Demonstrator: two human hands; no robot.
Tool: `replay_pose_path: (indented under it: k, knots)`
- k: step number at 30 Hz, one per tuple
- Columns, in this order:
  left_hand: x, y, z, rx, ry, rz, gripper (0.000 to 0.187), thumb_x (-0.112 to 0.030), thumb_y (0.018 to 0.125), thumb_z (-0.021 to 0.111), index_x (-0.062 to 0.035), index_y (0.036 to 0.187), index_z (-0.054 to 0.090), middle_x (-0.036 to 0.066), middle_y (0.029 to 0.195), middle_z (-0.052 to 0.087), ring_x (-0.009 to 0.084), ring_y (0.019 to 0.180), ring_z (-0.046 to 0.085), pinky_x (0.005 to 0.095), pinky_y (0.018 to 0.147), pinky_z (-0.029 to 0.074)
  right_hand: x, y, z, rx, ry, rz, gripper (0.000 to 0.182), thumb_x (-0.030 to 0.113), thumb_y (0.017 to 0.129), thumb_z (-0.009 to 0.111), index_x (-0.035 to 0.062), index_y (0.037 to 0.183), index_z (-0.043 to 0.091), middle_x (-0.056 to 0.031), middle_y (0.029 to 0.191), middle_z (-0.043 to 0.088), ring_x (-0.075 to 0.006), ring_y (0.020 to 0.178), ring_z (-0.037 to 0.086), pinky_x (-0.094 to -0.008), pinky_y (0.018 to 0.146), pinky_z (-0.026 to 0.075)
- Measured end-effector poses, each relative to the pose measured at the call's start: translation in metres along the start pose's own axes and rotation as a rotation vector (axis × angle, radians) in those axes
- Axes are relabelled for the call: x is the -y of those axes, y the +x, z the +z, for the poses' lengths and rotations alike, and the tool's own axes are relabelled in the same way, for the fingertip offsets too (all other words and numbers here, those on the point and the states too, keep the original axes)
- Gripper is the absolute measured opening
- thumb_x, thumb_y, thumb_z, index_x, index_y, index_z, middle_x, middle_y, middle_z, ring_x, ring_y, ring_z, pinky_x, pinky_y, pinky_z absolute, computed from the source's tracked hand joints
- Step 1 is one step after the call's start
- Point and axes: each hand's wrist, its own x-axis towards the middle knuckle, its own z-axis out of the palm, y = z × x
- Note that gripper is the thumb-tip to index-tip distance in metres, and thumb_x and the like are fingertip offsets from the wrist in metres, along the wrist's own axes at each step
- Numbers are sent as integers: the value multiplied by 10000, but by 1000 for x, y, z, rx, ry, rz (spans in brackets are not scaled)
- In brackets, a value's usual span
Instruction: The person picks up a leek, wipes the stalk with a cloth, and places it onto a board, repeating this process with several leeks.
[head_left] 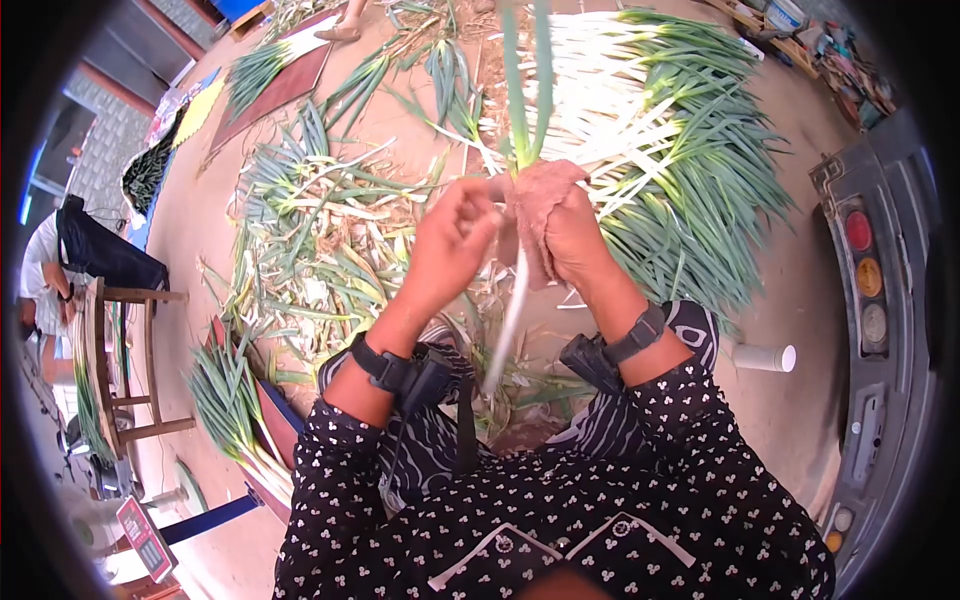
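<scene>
A long green onion [521,290] hangs upright in front of me, its green leaves upward and its white stalk slanting down, blurred. My right hand [577,238] is closed round a pinkish-brown cloth [546,205] that wraps the onion's middle. Just left of the cloth, my left hand [455,235] has bent fingers close to the stalk; motion blur hides whether they grip anything. Behind my right hand lies a large pile of green onions [690,165], white ends to the left.
Loose leaves and peelings [310,260] cover the floor at left. An onion bundle [228,395] lies lower left, another [262,75] upper left. A wooden stool [125,295] and a person [45,265] are far left. A vehicle's rear [870,290] stands right, near a white cylinder [765,358].
</scene>
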Motion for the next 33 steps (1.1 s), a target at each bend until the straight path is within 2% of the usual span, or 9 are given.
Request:
replay_pose_path:
  k: [5, 15, 21, 25, 26, 27, 30, 31, 33]
  knots:
    - [-9, 11, -19, -190, 507, 484, 292, -12, 744, 616, -53, 1025, 549, 103, 1029, 542, 243, 920, 560, 297, 745, 457, -3, -9, 5, 89, -355, -13, 64, 73, 813, 532, 17, 817, 564, -20, 710, 547, -83, 660, 503, -233, 554, 411]
    - [-3, 10, -16, -116, 902, 695, 192, -99, 693, 616, -93, 883, 581, 50, 806, 505, 240, 766, 513, 347, 655, 388, -5, -7, -5, 62, -582, -31, 111, 33, 771, 506, 0, 850, 577, -56, 748, 570, -121, 696, 523, -280, 630, 435]
    - [2, 5, 2, -154, 875, 486, 69, -61, 671, 563, -70, 719, 515, 56, 667, 479, 259, 659, 519, 339, 640, 390, -5, -12, 1, 64, -561, -37, 71, 17, 787, 494, 7, 834, 547, -30, 736, 537, -106, 654, 503, -257, 583, 420]
    - [51, 32, -30, -219, -21, -128, 172, -158, 826, 532, -2, 892, 562, 52, 762, 558, 159, 674, 515, 293, 699, 406, -6, -8, 10, 214, -494, -429, 66, 20, 817, 475, 9, 848, 532, -15, 739, 537, -85, 623, 503, -233, 544, 411]
    - [41, 35, -41, -286, -241, -285, 228, -186, 855, 508, 12, 951, 567, 68, 833, 585, 154, 744, 535, 294, 744, 418, -5, -5, 9, 141, -399, -334, 71, 30, 830, 470, 9, 862, 530, -17, 746, 539, -84, 630, 504, -230, 548, 412]
    - [28, 33, -40, -334, -46, -132, 353, -249, 871, 503, 10, 1108, 532, 133, 979, 584, 223, 933, 547, 325, 881, 402, -3, -2, 5, 68, -303, -235, 78, 41, 842, 466, 9, 876, 527, -20, 753, 541, -84, 636, 505, -227, 551, 413]
    - [40, 18, -27, -334, 565, 268, 451, -330, 867, 509, 30, 1139, 499, 206, 1021, 580, 304, 964, 565, 366, 869, 413, 8, 8, 3, -84, -173, -146, 101, 87, 877, 464, 16, 911, 526, -32, 786, 552, -99, 687, 521, -237, 593, 432]
    - [32, 3, -21, 2, 247, -25, 488, -372, 877, 483, 21, 1165, 486, 224, 1075, 551, 354, 1013, 525, 402, 918, 378, 7, 17, -1, -129, -75, -163, 110, 82, 873, 470, 8, 913, 540, -42, 812, 565, -112, 709, 531, -250, 622, 442]
    - [28, -18, -6, 343, 144, -174, 471, -360, 904, 447, 1, 1207, 464, 211, 1074, 565, 336, 1013, 541, 379, 894, 407, 13, 31, -5, -189, 62, -197, 97, 91, 873, 475, 24, 884, 545, -42, 815, 570, -119, 715, 533, -260, 630, 445]
